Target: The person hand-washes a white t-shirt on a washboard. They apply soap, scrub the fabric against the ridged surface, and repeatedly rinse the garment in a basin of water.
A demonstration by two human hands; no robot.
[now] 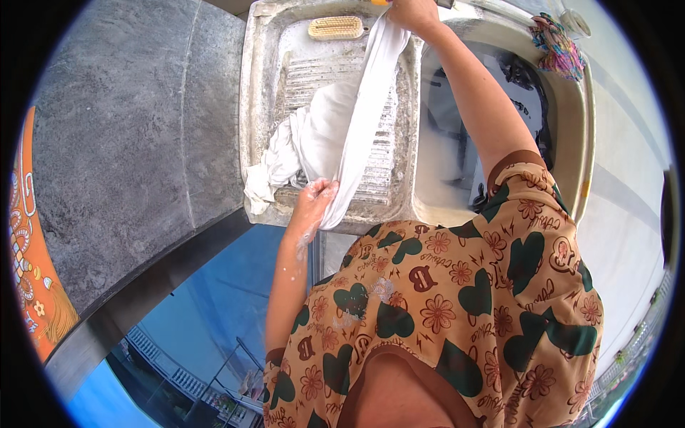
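A wet white cloth (369,107) is stretched lengthwise over the ribbed washboard side (380,182) of a laundry sink. Its near end is pinched by my left hand (317,195), which has suds on its fingers and wrist. My right hand (412,15) grips the far end at the top of the view, its fingers partly cut off by the picture's edge. More of the cloth lies bunched to the left on the ribs. A pale scrubbing brush (336,28) rests bristles up at the back of the washboard.
Beneath my right arm, the sink basin (567,139) holds cloudy water with dark fabric (516,75) in it. A multicoloured cloth (556,48) hangs over its back right rim. Grey countertop (118,107) adjoins the left side; an orange patterned item (32,251) lies at its far left.
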